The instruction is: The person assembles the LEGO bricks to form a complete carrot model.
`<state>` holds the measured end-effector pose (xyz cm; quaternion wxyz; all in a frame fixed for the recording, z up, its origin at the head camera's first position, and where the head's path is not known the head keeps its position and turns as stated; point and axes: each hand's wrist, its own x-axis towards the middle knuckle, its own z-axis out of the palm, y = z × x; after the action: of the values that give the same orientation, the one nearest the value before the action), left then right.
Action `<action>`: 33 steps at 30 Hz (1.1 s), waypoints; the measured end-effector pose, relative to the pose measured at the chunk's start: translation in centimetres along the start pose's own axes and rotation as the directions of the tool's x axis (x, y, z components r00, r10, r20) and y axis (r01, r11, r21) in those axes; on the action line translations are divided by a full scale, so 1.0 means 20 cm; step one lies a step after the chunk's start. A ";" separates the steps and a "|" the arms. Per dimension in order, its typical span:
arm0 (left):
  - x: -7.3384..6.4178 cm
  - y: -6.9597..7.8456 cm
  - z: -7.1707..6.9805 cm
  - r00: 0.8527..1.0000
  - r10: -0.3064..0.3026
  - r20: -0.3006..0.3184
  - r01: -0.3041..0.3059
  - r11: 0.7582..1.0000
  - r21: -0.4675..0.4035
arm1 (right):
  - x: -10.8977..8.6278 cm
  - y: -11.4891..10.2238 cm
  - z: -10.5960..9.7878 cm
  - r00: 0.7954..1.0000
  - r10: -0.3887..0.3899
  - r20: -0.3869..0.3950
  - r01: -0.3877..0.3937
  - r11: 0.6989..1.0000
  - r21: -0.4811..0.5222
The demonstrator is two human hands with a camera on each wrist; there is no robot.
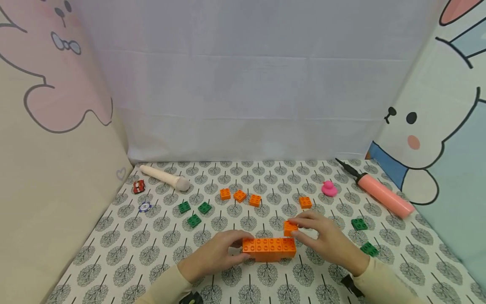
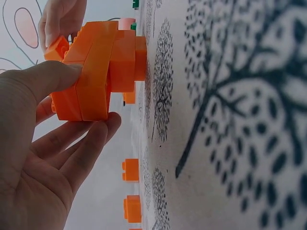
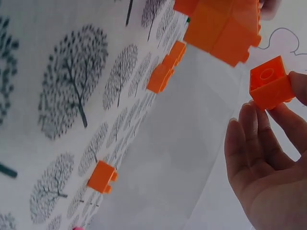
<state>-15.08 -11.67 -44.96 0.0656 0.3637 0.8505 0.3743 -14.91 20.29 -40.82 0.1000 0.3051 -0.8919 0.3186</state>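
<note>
A row of joined orange toy bricks (image 1: 268, 252) lies in front of me, studs up, several bricks long. My left hand (image 1: 217, 254) holds its left end, thumb on the near side and fingers on the far side. The left wrist view shows narrower lower layers under the row (image 2: 123, 62), close to the cloth. Just behind the row's right end, my right hand (image 1: 322, 234) pinches a single orange brick (image 1: 290, 228) between thumb and fingers. In the right wrist view this brick (image 3: 271, 86) is tilted, its hollow underside showing, apart from the row (image 3: 223, 28).
Loose orange bricks (image 1: 239, 196) lie beyond the hands, another (image 1: 305, 202) farther right. Green bricks (image 1: 194, 220) are scattered left, and more green ones (image 1: 359, 224) right. Around the back stand a microphone-like white stick (image 1: 165, 177), a pink duck (image 1: 329, 188) and a pink pump (image 1: 385, 195).
</note>
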 end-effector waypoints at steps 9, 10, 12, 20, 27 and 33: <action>0.00 0.00 -0.01 1.000 0.006 -0.005 -0.006 1.000 -0.008 | -0.03 -0.03 0.09 0.998 -0.055 0.026 0.054 0.997 0.050; 0.00 0.00 0.00 1.000 0.008 -0.008 -0.008 1.000 -0.005 | -0.03 -0.03 0.09 0.998 -0.064 0.023 0.063 0.997 0.049; 0.00 -0.01 0.00 1.000 0.011 -0.012 -0.011 1.000 0.003 | -0.03 -0.03 0.10 0.997 -0.071 0.019 0.070 0.996 0.047; -0.01 -0.01 0.01 1.000 0.006 -0.013 -0.006 1.000 -0.001 | -0.04 -0.02 0.13 0.997 -0.080 0.021 0.078 0.994 0.079; 0.00 0.00 0.00 1.000 0.001 -0.004 -0.001 1.000 -0.002 | -0.06 -0.01 0.14 0.998 -0.058 0.026 0.054 0.989 0.137; 0.00 0.00 0.00 1.000 0.013 -0.007 -0.013 1.000 0.003 | -0.06 0.00 0.14 0.998 -0.050 0.037 0.044 0.988 0.147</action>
<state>-15.01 -11.68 -45.05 0.0597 0.3678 0.8489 0.3748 -13.80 19.14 -43.35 0.0668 0.3392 -0.8605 0.3742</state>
